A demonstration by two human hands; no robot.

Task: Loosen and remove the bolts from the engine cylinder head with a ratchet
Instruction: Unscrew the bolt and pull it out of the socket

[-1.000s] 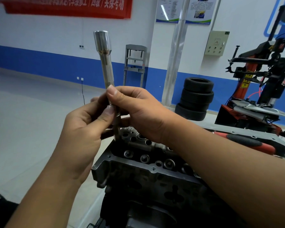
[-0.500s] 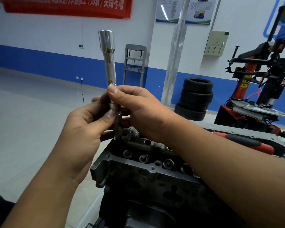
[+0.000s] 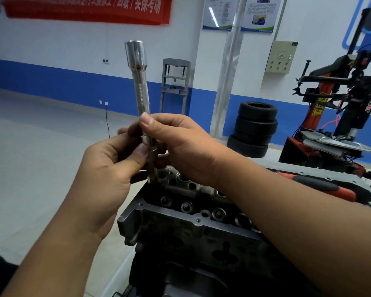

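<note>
- The left hand (image 3: 107, 168) is raised above the near-left corner of the cylinder head (image 3: 180, 211); its thumb and fingers pinch a bolt (image 3: 152, 163) just below the bolt's head.
- The bolt hangs almost upright between the two hands. Its lower tip is in front of the top left part of the cylinder head; I cannot tell if it touches the metal there.
- The bolt's head sits in the lower end of a long chrome extension bar (image 3: 140, 88), which stands nearly upright above the hands and ends in a wider cup at the top.
- The right hand (image 3: 180, 142) grasps the lower part of the extension bar, with the thumb tip pressed on its front side.
- The cylinder head lies below both hands. Along its top there are round recesses, and several of them hold round metal parts.
- At the right, behind the right forearm, a ratchet handle (image 3: 321, 187) in red and black lies on a grey gasket (image 3: 351, 179).
</note>
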